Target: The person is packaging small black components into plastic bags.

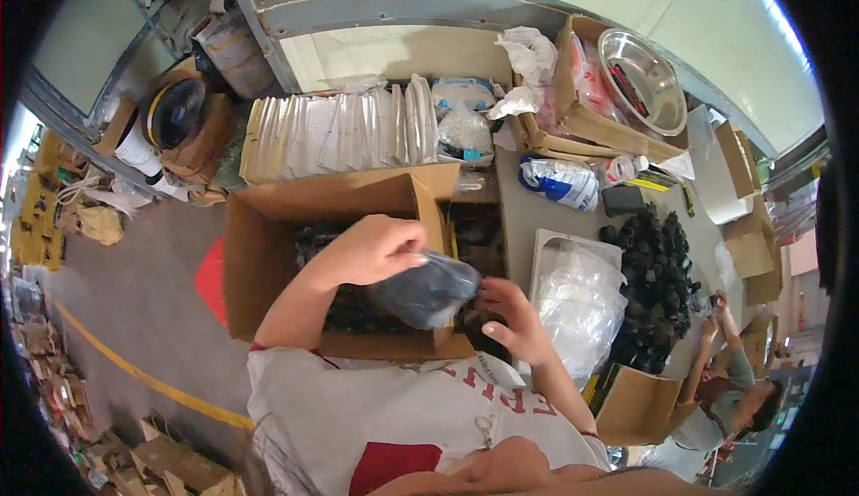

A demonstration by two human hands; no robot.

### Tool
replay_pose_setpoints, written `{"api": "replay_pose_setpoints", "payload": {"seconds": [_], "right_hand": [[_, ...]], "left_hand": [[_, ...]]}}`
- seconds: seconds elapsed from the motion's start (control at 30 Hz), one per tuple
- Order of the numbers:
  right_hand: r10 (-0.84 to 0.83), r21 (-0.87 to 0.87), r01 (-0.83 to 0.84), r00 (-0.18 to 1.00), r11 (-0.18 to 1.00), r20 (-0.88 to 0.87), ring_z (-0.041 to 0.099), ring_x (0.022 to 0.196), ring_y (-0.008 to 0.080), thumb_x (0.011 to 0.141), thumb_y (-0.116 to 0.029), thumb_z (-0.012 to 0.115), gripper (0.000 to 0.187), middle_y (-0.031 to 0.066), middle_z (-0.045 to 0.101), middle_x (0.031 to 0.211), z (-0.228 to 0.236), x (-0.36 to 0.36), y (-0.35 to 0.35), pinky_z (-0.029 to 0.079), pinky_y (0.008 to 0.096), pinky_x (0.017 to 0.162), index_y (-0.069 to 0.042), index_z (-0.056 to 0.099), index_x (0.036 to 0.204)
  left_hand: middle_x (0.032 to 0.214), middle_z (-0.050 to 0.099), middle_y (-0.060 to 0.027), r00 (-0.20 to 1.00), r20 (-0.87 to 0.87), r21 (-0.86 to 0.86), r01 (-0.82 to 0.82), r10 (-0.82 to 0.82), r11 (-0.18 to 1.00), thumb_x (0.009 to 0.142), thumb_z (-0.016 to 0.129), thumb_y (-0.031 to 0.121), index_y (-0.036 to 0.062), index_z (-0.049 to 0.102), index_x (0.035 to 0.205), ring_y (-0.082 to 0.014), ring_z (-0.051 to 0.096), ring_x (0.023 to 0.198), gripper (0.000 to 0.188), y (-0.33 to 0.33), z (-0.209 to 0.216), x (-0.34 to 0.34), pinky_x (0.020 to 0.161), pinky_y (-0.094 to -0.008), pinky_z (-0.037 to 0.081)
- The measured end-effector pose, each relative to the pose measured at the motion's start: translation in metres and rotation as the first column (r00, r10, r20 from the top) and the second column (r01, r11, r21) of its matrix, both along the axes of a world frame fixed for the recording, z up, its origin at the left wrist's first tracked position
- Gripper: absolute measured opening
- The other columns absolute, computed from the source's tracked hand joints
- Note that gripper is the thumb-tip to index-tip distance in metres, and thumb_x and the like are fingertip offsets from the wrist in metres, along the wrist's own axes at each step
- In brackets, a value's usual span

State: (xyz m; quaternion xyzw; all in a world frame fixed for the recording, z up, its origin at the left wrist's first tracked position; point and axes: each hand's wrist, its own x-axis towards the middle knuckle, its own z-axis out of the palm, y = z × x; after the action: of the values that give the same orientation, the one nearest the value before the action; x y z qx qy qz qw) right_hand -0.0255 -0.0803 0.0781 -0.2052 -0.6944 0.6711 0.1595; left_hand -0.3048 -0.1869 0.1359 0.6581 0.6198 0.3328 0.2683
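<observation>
My left hand (371, 250) is closed on the upper edge of a clear plastic bag with something dark inside (428, 290). The bag hangs tilted over the right side of a large open cardboard box (259, 290). Dark items (358, 312) lie in that box, partly hidden by my forearm. Close to the bag's right side is my right hand (519, 317), its fingers apart and the thumb stretched out. Its fingertips are near the bag; whether they touch it I cannot tell.
Right of me, a table holds a white tray (548, 250) of clear plastic bags and a heap of black parts (653, 290). Behind the box stands a row of white packs (331, 133). A metal bowl (658, 84) rests at the back right. Another person (729, 397) works at the far right.
</observation>
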Motion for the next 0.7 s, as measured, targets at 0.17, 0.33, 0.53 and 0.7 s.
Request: {"api": "replay_pose_setpoints", "payload": {"seconds": [0.17,0.33,0.53,0.7], "right_hand": [[-0.232,-0.624,0.11,0.965,0.774,-0.118,0.049,0.11,0.02,0.075,-0.01,0.071,0.06,0.009,0.052,0.115,-0.013,0.01,0.0,0.039,0.0354,0.096,-0.003,0.039,0.125],[-0.526,-0.49,0.396,0.835,0.777,-0.159,0.056,0.101,0.0205,0.083,-0.017,0.066,0.044,0.009,0.054,0.113,0.003,0.044,0.006,0.046,0.0352,0.089,-0.003,0.046,0.12],[-0.665,-0.643,0.432,0.729,0.632,-0.163,0.056,0.089,0.0124,0.097,-0.019,0.042,0.025,0.0066,0.059,0.104,0.007,0.097,0.012,0.047,0.0296,0.081,-0.002,0.049,0.114],[-0.674,-0.106,0.669,0.738,0.735,-0.015,0.052,0.067,0.0078,0.096,-0.023,0.045,0.024,0.0013,0.059,0.08,-0.004,0.117,0.011,0.043,0.0236,0.06,-0.002,0.057,0.094]], "left_hand": [[0.062,0.049,-0.0035,0.964,0.259,0.098,0.031,-0.055,0.995,0.085,0.064,0.021,0.0038,0.052,0.082,-0.0101,0.05,0.058,0.021,0.055,-0.001,0.068,0.053,-0.0278,0.04],[0.112,0.049,-0.007,0.648,0.757,-0.227,0.145,0.081,0.963,0.089,0.062,0.033,0.0067,0.029,0.131,-0.0135,0.049,0.1,0.059,0.098,-0.059,0.123,0.086,-0.0272,0.042],[0.11,0.059,-0.0067,0.296,0.94,-0.269,0.347,0.167,0.899,0.086,0.063,0.021,0.0031,0.052,0.12,-0.0145,0.058,0.096,0.04,0.106,-0.058,0.18,0.084,-0.0315,0.049],[0.101,0.063,-0.0082,0.219,0.964,-0.234,0.42,0.152,0.877,0.084,0.06,0.015,0.0016,0.055,0.113,-0.0168,0.063,0.088,0.032,0.123,-0.069,0.198,0.078,-0.0326,0.052]]}}
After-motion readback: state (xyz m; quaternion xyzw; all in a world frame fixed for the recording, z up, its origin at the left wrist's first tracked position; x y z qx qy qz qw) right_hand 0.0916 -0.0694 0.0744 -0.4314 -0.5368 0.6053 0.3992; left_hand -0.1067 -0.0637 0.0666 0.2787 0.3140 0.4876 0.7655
